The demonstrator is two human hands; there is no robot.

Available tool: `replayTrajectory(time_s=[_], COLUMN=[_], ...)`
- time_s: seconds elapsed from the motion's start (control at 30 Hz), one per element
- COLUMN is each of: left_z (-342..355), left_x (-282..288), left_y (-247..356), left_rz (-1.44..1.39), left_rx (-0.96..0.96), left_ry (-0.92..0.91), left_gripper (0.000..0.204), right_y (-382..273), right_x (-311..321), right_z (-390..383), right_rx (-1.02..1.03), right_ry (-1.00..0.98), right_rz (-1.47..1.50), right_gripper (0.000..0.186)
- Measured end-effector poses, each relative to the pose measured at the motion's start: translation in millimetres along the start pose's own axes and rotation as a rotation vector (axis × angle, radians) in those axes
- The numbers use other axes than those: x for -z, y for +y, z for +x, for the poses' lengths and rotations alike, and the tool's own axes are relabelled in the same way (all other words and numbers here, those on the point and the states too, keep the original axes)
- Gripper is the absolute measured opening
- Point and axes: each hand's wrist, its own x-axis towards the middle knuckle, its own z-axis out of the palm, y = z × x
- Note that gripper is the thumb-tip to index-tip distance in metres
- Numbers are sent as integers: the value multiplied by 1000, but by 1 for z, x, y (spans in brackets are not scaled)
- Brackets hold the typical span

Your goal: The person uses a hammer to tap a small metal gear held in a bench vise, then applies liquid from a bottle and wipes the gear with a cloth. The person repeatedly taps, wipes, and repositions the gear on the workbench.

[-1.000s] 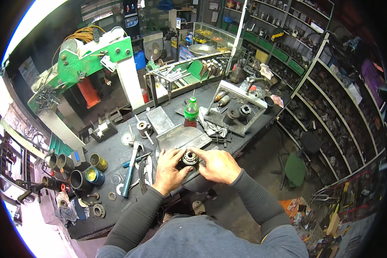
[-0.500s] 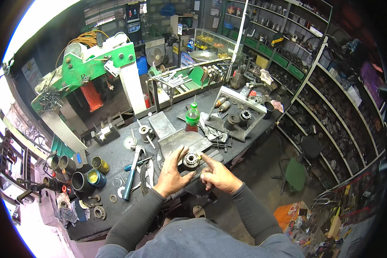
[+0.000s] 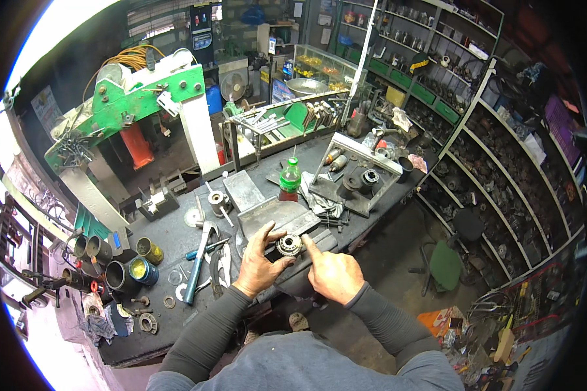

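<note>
My left hand grips a toothed metal gear with a round bore, thumb at the near side and fingers round the far left side. The gear is held over the near edge of the bench, in front of a vise. My right hand is just right of the gear. Its index finger stretches toward the gear's right rim; whether the tip touches is too small to tell. The other fingers curl under the palm, holding nothing visible. Left of my left hand lie a blue-handled hammer and pliers.
Behind the vise stands a green-capped bottle of red liquid. A metal frame surrounds some parts at the right. Tins, including a blue one with yellow grease, line the left end of the bench. A green press rises behind; shelves fill the right.
My right index finger has straightened beside the gear, and its hand has turned back-up with the thumb tucked in. My left hand keeps its grip on the gear, which has tilted slightly.
</note>
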Motion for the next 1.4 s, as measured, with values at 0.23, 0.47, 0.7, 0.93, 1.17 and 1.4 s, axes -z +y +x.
replayTrajectory(time_s=[0.23,0.47,0.7,0.93,1.17,1.4], left_z=[3,-1,-1,9,4,3], left_x=[-1,1,6,4,1,2], left_y=[4,10,30,24,17,16], left_rz=[-6,99,227,-20,20,54], left_rx=[0,-77,-242,79,24,14], left_ry=[4,63,104,-74,-27,-16], left_gripper=[109,101,99,118,115,115], right_y=[20,8,24,12,2,5], right_x=[13,23,-5,-13,-11,-5], right_z=[35,14,2,16,17,14], right_rx=[145,105,-297,-286,-80,-49], right_ry=[-35,-187,-388,-409,-159,-65], right_rz=[249,432,1605,1561,549,107], right_gripper=[73,75,98,99,96,89])
